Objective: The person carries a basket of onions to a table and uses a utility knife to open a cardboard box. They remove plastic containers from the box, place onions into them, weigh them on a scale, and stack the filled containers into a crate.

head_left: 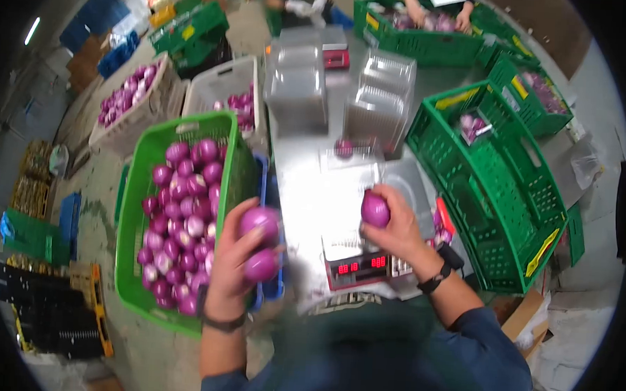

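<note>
- L hand [229, 274]: fingers closed round 2 red onions [259, 224], just beside lt. green crate [242, 157].
- R hand [401, 224]: thumb & fingers clamped on 1 red onion [376, 209], over scale [359, 269], red digits lit.
- Lt. green crate: many loose onions [183, 207], L of steel table [296, 174].
- Clear tray [334, 170]: nr. scale; 1 onion [344, 148] at far end, in or behind, can't tell.
- Clear tub stacks [296, 90], x2: far side of table.
- Dk. green crate [484, 196], R: 1 pack of onions [474, 127] inside.
</note>
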`<action>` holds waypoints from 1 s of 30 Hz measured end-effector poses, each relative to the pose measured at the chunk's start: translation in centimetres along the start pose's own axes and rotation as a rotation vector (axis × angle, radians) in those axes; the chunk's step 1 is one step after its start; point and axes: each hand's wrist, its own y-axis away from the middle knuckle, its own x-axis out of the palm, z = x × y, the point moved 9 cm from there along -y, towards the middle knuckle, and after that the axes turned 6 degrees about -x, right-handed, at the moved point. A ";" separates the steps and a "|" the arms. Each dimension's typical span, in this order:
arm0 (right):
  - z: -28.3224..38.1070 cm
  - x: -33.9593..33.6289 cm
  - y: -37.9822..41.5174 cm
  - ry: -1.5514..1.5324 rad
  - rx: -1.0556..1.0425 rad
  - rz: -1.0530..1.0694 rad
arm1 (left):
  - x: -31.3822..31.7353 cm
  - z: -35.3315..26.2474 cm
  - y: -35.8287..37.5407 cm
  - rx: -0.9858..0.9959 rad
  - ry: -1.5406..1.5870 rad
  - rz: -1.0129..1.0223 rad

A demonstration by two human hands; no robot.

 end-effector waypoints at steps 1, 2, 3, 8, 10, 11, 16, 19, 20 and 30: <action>0.2 -0.2 0.1 0.012 -0.027 0.008 | 1.8 1.6 -1.1 0.009 -0.057 0.008; 0.5 -0.5 0.1 0.027 -0.063 0.006 | 3.6 3.1 -2.0 0.026 -0.117 0.026; 0.5 -0.7 0.2 0.030 -0.080 -0.001 | 5.3 4.4 -3.0 0.029 -0.137 0.028; 0.4 -1.2 0.4 0.174 -0.180 0.043 | 10.1 10.4 -7.8 0.230 -0.532 0.038; -0.6 -0.7 0.5 0.247 -0.191 0.093 | 11.9 9.4 -7.2 0.524 -0.901 -0.076; -1.0 -0.3 0.6 0.242 -0.187 0.104 | 12.2 9.6 -7.5 0.521 -0.923 -0.063; -1.1 0.6 1.5 0.267 -0.218 0.160 | 11.3 9.9 -10.2 0.486 -0.989 -0.108; -1.6 0.3 1.6 0.164 -0.193 0.109 | 11.3 7.9 -10.8 0.607 -0.945 -0.207; -2.1 0.1 1.8 0.122 -0.178 0.105 | 11.0 7.4 -10.7 0.672 -0.932 -0.250; -5.5 -4.3 1.8 0.059 0.003 -0.138 | 3.0 9.3 -10.0 0.469 -0.432 -0.378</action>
